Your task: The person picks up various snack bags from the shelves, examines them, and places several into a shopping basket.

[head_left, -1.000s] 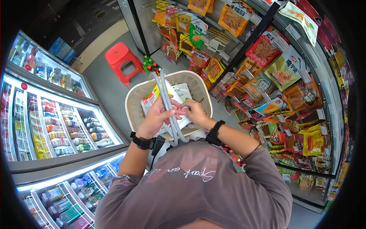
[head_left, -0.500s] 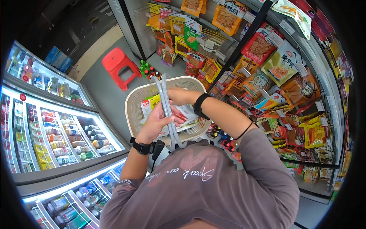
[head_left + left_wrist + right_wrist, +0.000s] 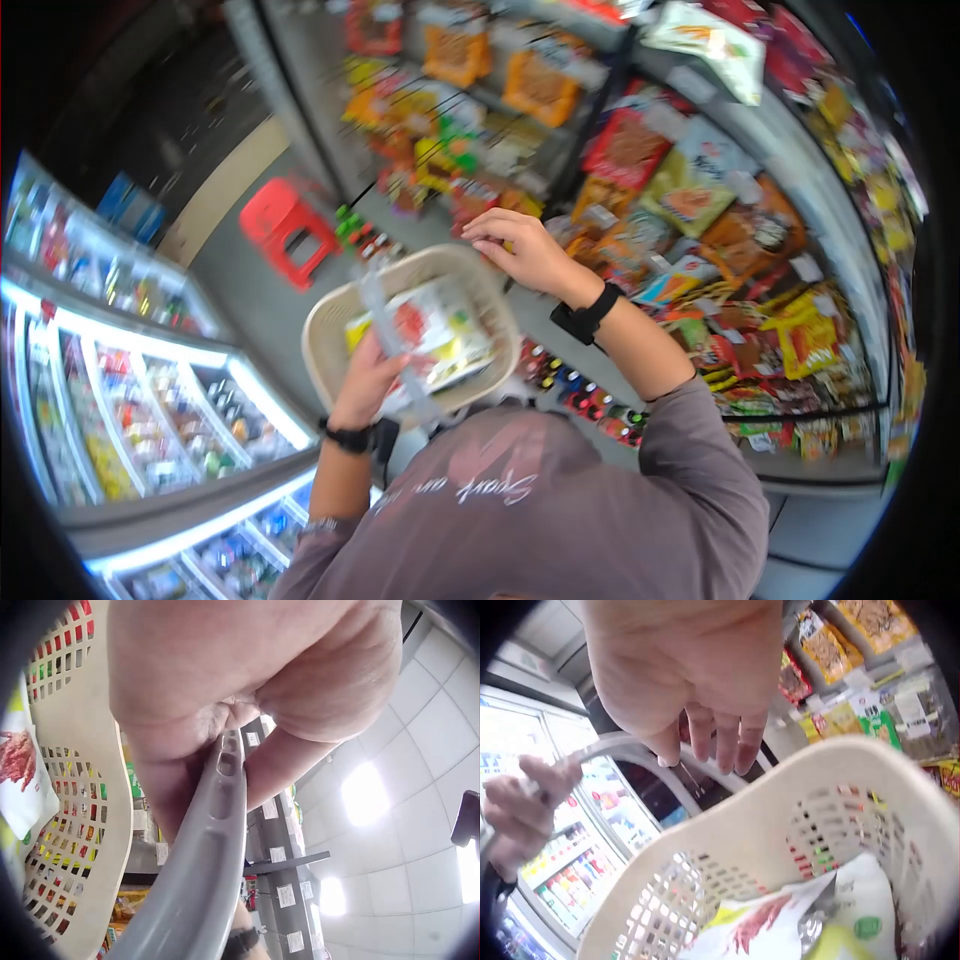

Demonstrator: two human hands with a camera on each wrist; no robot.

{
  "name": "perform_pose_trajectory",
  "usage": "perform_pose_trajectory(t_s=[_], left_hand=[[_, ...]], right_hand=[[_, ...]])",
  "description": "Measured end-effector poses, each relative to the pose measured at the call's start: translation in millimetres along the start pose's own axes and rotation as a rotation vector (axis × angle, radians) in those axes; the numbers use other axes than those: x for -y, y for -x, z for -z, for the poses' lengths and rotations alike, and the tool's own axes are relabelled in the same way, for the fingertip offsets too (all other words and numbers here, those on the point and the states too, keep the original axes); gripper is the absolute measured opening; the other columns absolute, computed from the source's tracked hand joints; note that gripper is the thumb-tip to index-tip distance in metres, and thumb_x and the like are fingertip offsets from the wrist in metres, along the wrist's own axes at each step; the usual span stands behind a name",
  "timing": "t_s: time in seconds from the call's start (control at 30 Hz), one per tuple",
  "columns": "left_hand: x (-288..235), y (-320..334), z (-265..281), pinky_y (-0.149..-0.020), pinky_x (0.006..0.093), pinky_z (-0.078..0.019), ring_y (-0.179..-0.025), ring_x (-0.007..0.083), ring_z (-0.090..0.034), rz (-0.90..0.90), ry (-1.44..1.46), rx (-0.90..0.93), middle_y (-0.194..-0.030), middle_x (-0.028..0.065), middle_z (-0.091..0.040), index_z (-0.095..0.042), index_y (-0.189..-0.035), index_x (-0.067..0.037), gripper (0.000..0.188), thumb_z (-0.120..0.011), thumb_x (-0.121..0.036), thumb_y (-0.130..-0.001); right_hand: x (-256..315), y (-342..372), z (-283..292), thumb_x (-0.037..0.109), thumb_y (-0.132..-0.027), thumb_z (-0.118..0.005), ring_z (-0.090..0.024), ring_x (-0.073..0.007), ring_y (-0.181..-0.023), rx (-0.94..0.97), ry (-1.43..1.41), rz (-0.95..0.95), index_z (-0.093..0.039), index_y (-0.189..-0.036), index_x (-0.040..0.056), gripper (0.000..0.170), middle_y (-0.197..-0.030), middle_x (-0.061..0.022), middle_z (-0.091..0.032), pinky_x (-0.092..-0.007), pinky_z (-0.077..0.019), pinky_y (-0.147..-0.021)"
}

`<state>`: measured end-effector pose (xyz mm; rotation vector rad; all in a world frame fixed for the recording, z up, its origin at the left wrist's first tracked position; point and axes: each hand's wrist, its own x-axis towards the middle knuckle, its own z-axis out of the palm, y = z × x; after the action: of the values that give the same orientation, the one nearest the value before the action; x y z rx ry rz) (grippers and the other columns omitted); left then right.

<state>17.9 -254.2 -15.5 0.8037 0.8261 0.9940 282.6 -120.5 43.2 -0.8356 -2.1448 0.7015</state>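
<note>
My left hand (image 3: 367,387) grips the grey handles (image 3: 196,862) of a cream plastic basket (image 3: 492,295); in the left wrist view its fingers curl round the bar. White and yellow food packets (image 3: 452,325) lie in the basket, one with a red picture on its front. My right hand (image 3: 525,252) is above the basket's far right rim and holds nothing. In the right wrist view its fingers (image 3: 726,742) hang loosely bent over the rim.
Racks of hanging snack packets (image 3: 700,180) stand ahead and to the right. Lit drinks fridges (image 3: 150,400) line the left side. A red stool (image 3: 285,225) and several bottles (image 3: 365,235) are on the floor beyond the basket, with more bottles (image 3: 580,395) right of it.
My right hand has come up out of the basket and moved to the right, its fingers now empty. The left hand has kept its hold on the handles. The head view has shifted.
</note>
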Motion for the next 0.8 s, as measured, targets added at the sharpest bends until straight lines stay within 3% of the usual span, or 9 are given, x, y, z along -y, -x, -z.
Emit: perform_pose_trajectory(t_s=[0.17, 0.27, 0.37, 0.43, 0.47, 0.57, 0.63, 0.7, 0.8], left_hand=[[9, -6, 2, -0.074, 0.0417, -0.0588, -0.09, 0.034, -0.067, -0.041, 0.067, -0.045, -0.105, 0.0131, -0.054, -0.032, -0.13, 0.001, 0.055, -0.059, 0.005, -0.081], [6, -10, -3, -0.071, 0.0415, -0.0592, -0.089, 0.0341, -0.066, -0.068, 0.065, -0.028, -0.103, 0.0134, -0.054, -0.031, -0.13, 0.003, 0.054, -0.055, 0.007, -0.082], [4, -5, -12, -0.071, 0.0415, -0.0594, -0.089, 0.0337, -0.066, -0.056, 0.051, -0.066, -0.102, 0.0129, -0.054, -0.03, -0.13, 0.004, 0.053, -0.053, 0.008, -0.082], [4, -4, -12, -0.071, 0.0417, -0.0595, -0.089, 0.0335, -0.066, -0.084, 0.07, -0.043, -0.102, 0.013, -0.054, -0.03, -0.131, 0.003, 0.053, -0.052, 0.008, -0.083], [4, -4, -11, -0.071, 0.0418, -0.0595, -0.089, 0.0333, -0.067, -0.086, 0.067, -0.046, -0.102, 0.0131, -0.054, -0.031, -0.13, 0.003, 0.053, -0.053, 0.007, -0.083], [3, 0, -7, -0.072, 0.0414, -0.0593, -0.09, 0.0334, -0.066, -0.122, 0.059, -0.05, -0.103, 0.0134, -0.054, -0.032, -0.13, 0.003, 0.053, -0.053, 0.007, -0.082], [-2, 4, -5, -0.075, 0.0412, -0.0587, -0.091, 0.0338, -0.066, -0.12, 0.067, -0.077, -0.103, 0.0132, -0.054, -0.031, -0.131, 0.003, 0.054, -0.053, 0.008, -0.082], [-4, 8, -2, -0.077, 0.0416, -0.058, -0.093, 0.0342, -0.066, -0.105, 0.074, -0.085, -0.102, 0.0132, -0.055, -0.03, -0.133, 0.003, 0.056, -0.054, 0.007, -0.083], [2, 7, 10, -0.079, 0.0429, -0.0561, -0.094, 0.0343, -0.065, -0.14, 0.054, -0.055, -0.106, 0.0091, -0.056, -0.036, -0.131, -0.002, 0.057, -0.063, 0.001, -0.081]], right_hand=[[81, 8, 183, 0.002, -0.082, -0.064, -0.06, -0.0195, -0.072, -0.779, 0.608, 0.235, -0.065, -0.092, 0.0027, 0.01, -0.082, -0.0095, -0.062, -0.0299, -0.0483, -0.065], [103, 25, 279, 0.011, -0.084, -0.063, -0.057, -0.0154, -0.067, -1.118, 0.774, 0.016, -0.057, -0.113, 0.0021, 0.03, -0.082, -0.0086, -0.061, -0.0291, -0.0472, -0.061], [82, 27, 343, 0.047, -0.089, -0.056, -0.064, -0.0341, -0.098, -0.84, 0.876, -0.539, -0.048, -0.132, 0.0037, 0.062, -0.113, -0.0192, -0.064, -0.0408, -0.0491, -0.084], [23, 18, 366, 0.056, -0.089, -0.051, -0.057, -0.0382, -0.114, -0.669, 0.891, -0.441, -0.041, -0.14, 0.007, 0.071, -0.121, -0.0242, -0.059, -0.0423, -0.0454, -0.093], [30, 8, 355, 0.049, -0.088, -0.056, -0.058, -0.0365, -0.112, -0.599, 0.683, -0.538, -0.048, -0.135, 0.0062, 0.064, -0.123, -0.0257, -0.058, -0.0414, -0.0458, -0.093], [46, -11, 334, 0.04, -0.086, -0.063, -0.061, -0.0329, -0.109, -0.537, 0.833, -0.558, -0.061, -0.121, 0.0037, 0.051, -0.119, -0.0248, -0.06, -0.0407, -0.0465, -0.092], [24, -20, 342, 0.021, -0.083, -0.066, -0.069, -0.0233, -0.089, -0.761, 0.505, -0.518, -0.07, -0.105, 0.0036, 0.029, -0.096, -0.0177, -0.07, -0.0346, -0.0514, -0.081], [19, -15, 346, 0.016, -0.083, -0.063, -0.067, -0.0176, -0.067, -0.971, 0.687, -0.241, -0.07, -0.107, 0.0062, 0.027, -0.086, -0.0123, -0.072, -0.0317, -0.0526, -0.068], [58, 2, 346, 0.022, -0.084, -0.065, -0.059, -0.014, -0.06, -1.107, 0.897, -0.23, -0.071, -0.107, 0.0119, 0.026, -0.073, -0.0084, -0.067, -0.0303, -0.0476, -0.061]])
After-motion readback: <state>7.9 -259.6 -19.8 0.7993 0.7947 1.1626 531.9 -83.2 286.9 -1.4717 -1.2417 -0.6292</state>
